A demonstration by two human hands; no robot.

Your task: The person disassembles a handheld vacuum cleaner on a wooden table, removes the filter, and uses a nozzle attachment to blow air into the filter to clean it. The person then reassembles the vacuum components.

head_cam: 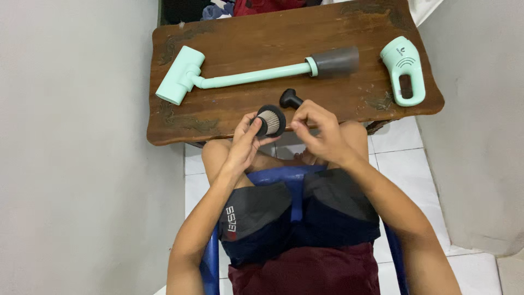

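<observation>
My left hand (pixel 244 143) holds a small round black filter (pixel 271 121) with a pale pleated core, just above the near edge of the wooden table (pixel 229 104). My right hand (pixel 319 131) is beside the filter with fingers pinched together at its right rim. Behind my right hand a small black nozzle piece (pixel 290 99) lies on the table. Farther back lies a mint-green vacuum wand with floor head (pixel 185 76) and grey dust cup (pixel 337 60). A mint-green vacuum motor handle (pixel 404 71) rests at the table's right end.
I sit on a blue chair (pixel 295 177) with my knees under the low table. White walls (pixel 71 147) close in on both sides. White floor tiles (pixel 404 158) show to the right. Clothes lie beyond the table's far edge (pixel 234 8).
</observation>
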